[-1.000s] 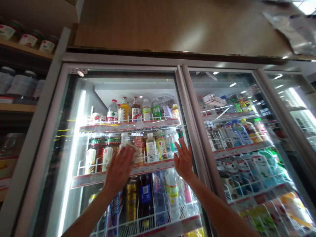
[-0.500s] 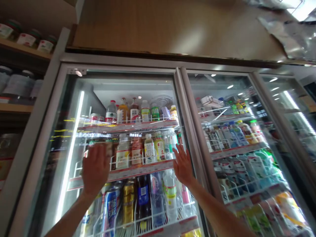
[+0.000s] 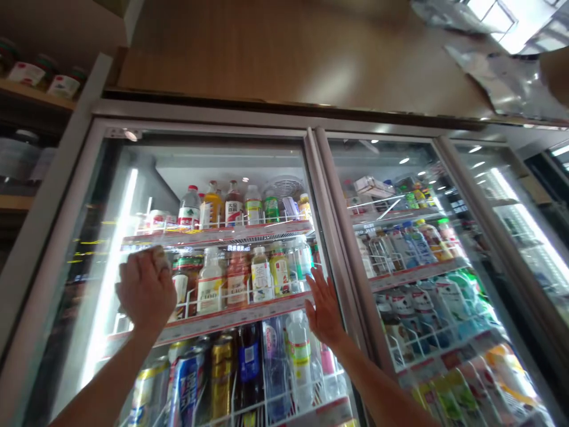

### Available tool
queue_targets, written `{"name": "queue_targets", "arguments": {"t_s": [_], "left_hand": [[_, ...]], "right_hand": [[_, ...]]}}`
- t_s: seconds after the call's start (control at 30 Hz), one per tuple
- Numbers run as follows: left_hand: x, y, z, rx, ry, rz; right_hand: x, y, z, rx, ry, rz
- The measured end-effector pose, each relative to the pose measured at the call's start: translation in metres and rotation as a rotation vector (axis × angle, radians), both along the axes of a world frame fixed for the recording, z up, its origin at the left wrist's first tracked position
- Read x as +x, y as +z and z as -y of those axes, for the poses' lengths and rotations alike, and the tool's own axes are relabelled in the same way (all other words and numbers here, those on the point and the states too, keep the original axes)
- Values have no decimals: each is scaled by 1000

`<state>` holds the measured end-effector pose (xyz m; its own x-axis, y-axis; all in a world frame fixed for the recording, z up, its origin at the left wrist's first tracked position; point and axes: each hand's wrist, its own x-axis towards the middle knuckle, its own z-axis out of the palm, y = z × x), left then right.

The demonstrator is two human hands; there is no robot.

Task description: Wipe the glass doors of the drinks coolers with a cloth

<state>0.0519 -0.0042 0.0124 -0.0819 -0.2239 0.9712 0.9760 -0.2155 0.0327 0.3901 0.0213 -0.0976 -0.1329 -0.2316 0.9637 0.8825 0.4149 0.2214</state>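
Note:
My left hand (image 3: 146, 290) is closed over a folded beige cloth (image 3: 159, 258), held against the left glass door; only the cloth's upper edge shows past my fingers. My right hand (image 3: 323, 308) rests on or just before the same door, near its right frame, fingers spread and holding nothing. Behind the glass, a refrigerator shelf (image 3: 240, 317) carries a white-labelled bottle (image 3: 211, 284), a pinkish bottle (image 3: 237, 279) and several others between the two hands.
A metal door frame (image 3: 331, 219) stands right of my right hand, with more glass doors and drinks beyond. Wooden shelves with jars (image 3: 64, 87) are at far left. A brown wooden panel (image 3: 267, 53) spans the top; plastic wrapping (image 3: 493, 77) hangs at upper right.
My left hand has moved left across the glass with the cloth, its outline now sharper. My right hand stays near the door frame, fingers still spread. The view has shifted slightly.

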Motion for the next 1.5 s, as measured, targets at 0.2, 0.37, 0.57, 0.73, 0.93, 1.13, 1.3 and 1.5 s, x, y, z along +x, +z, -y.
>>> {"name": "queue_targets", "arguments": {"t_s": [0.2,0.37,0.57,0.73,0.93,1.13,1.3,1.5], "left_hand": [[117,-14,-9,-131,36,-451],[158,19,-12,-183,0,-652],[212,21,-19,-171,-94,-530],[249,-112,-21,-142,-198,-1191],[202,-74,-14,-160,-119,-861],[184,-117,-8,-146,-123,-1070],[143,-115,-5,-181,-50,-1066],[108,-113,-1,-127,-39,-842]], "right_hand": [[3,0,1,-36,98,-26],[20,-1,22,-53,148,-101],[33,-8,51,-13,155,-116],[51,-21,59,-41,84,-179],[46,-19,61,-52,91,-140],[15,-28,56,-83,130,-91],[4,-36,47,-124,58,-58],[-23,-34,33,-127,-64,12]]}}
